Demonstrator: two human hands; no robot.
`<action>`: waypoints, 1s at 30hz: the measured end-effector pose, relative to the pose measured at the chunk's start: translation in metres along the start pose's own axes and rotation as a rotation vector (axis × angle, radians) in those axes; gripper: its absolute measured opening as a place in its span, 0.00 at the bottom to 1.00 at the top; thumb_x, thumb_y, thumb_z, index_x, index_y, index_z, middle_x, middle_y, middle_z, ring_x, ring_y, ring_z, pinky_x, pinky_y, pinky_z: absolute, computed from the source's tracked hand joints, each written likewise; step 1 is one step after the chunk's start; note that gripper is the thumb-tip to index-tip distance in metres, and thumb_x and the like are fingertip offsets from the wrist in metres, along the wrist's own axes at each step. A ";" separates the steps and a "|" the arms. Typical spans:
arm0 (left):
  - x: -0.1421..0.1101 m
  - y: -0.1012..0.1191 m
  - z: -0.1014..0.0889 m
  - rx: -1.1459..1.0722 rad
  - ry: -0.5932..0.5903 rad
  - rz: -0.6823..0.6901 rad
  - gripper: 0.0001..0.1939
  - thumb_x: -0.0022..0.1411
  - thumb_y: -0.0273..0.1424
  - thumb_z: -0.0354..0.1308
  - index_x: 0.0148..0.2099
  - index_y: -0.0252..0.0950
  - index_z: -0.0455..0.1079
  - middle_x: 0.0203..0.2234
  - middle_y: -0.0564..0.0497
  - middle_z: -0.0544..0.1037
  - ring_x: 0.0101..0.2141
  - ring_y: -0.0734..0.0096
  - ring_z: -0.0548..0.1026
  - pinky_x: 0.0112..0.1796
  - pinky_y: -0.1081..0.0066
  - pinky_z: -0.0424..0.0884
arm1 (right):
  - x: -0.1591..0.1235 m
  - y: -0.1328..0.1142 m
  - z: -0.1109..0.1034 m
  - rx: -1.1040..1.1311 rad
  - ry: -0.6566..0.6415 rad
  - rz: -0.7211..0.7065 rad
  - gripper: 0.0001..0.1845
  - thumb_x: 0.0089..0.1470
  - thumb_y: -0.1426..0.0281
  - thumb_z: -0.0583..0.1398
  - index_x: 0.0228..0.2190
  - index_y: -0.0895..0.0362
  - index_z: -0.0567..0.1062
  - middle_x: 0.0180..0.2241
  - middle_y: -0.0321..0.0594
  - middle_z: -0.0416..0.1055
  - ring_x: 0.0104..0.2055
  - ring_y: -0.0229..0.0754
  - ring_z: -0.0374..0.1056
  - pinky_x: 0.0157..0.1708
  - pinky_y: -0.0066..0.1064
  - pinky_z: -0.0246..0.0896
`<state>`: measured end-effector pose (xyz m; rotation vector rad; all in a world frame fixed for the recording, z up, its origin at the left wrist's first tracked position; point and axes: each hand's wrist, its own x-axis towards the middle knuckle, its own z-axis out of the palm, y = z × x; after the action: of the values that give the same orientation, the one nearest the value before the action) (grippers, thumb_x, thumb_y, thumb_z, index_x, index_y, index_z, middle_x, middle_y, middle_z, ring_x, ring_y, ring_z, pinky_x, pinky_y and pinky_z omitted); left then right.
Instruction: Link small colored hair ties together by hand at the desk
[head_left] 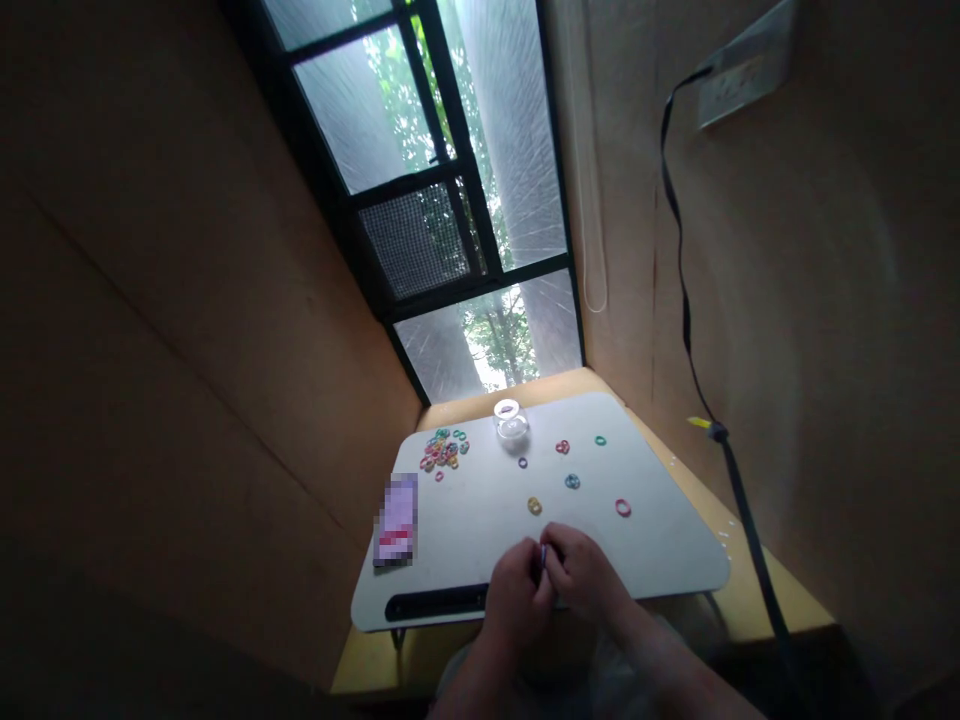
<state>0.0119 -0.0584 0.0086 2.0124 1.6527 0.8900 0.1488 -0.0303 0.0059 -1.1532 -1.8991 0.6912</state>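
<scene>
My left hand [517, 592] and my right hand [583, 572] meet over the front edge of a white lap table [480, 530]. Both have their fingers closed in a pinch around a small purple hair tie [544, 553], mostly covered by the fingertips. Just beyond them lie yellow hair ties [534, 506]. Farther out are blue ones [572, 481], a pink one [623, 508], red ones [562, 447], a green one [600, 440] and a purple one [523, 463]. A mixed pile of hair ties [441, 452] is heaped at the back left.
A clear round jar [511, 424] stands at the table's back edge. On the left lies a purple packet [397, 520], blurred out. A black slot [435, 602] runs along the front edge. A black cable [684, 290] hangs from a wall socket on the right.
</scene>
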 end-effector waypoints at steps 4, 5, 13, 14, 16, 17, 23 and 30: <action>0.008 -0.004 -0.005 -0.101 -0.020 -0.001 0.10 0.62 0.34 0.50 0.29 0.37 0.60 0.21 0.56 0.65 0.24 0.75 0.61 0.27 0.72 0.54 | 0.006 0.001 0.000 0.026 0.001 0.010 0.07 0.53 0.73 0.51 0.26 0.55 0.66 0.25 0.34 0.67 0.29 0.37 0.61 0.30 0.27 0.52; 0.009 -0.005 -0.006 -0.127 -0.025 0.003 0.10 0.62 0.34 0.50 0.29 0.37 0.60 0.21 0.56 0.65 0.24 0.75 0.61 0.28 0.73 0.54 | 0.007 0.000 0.000 0.032 0.000 0.013 0.07 0.53 0.73 0.51 0.26 0.55 0.66 0.25 0.34 0.67 0.29 0.37 0.62 0.30 0.27 0.52; 0.005 -0.006 -0.008 -0.159 -0.003 0.011 0.07 0.59 0.31 0.53 0.29 0.36 0.60 0.21 0.57 0.64 0.24 0.76 0.61 0.28 0.73 0.54 | 0.005 -0.002 0.000 0.049 -0.003 0.037 0.07 0.54 0.71 0.51 0.26 0.55 0.67 0.24 0.34 0.67 0.28 0.38 0.62 0.29 0.28 0.53; 0.005 -0.006 -0.008 -0.160 -0.001 0.010 0.07 0.58 0.31 0.53 0.29 0.36 0.60 0.21 0.57 0.64 0.24 0.76 0.61 0.28 0.73 0.54 | 0.004 -0.001 0.001 0.046 -0.001 0.038 0.07 0.54 0.71 0.51 0.26 0.55 0.67 0.24 0.34 0.67 0.28 0.38 0.62 0.29 0.28 0.53; 0.005 -0.006 -0.008 -0.162 -0.003 0.009 0.07 0.58 0.31 0.53 0.28 0.36 0.59 0.20 0.57 0.63 0.24 0.76 0.60 0.27 0.74 0.54 | 0.004 0.000 0.002 0.037 0.003 0.034 0.08 0.54 0.71 0.51 0.26 0.55 0.67 0.24 0.34 0.67 0.28 0.38 0.62 0.30 0.28 0.53; 0.005 -0.006 -0.008 -0.162 -0.002 0.010 0.08 0.58 0.31 0.53 0.28 0.36 0.59 0.20 0.57 0.63 0.24 0.76 0.60 0.27 0.73 0.53 | 0.004 0.001 0.003 0.031 0.004 0.030 0.08 0.54 0.71 0.51 0.26 0.55 0.67 0.24 0.34 0.67 0.28 0.38 0.62 0.30 0.28 0.53; 0.005 -0.006 -0.009 -0.156 0.005 0.017 0.07 0.59 0.31 0.52 0.29 0.36 0.62 0.20 0.57 0.65 0.24 0.76 0.61 0.27 0.73 0.53 | 0.004 0.005 0.007 0.008 0.018 0.011 0.08 0.53 0.71 0.51 0.25 0.55 0.67 0.24 0.33 0.66 0.27 0.38 0.62 0.30 0.28 0.53; 0.005 -0.009 -0.009 -0.209 0.028 -0.007 0.07 0.59 0.32 0.52 0.29 0.36 0.63 0.20 0.56 0.66 0.24 0.76 0.62 0.27 0.74 0.54 | 0.003 0.002 0.007 0.023 0.028 0.012 0.09 0.54 0.69 0.51 0.25 0.55 0.67 0.23 0.34 0.67 0.27 0.38 0.62 0.29 0.28 0.53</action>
<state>0.0001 -0.0528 0.0104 1.8600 1.5108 1.0465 0.1432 -0.0265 0.0015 -1.1548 -1.8581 0.6985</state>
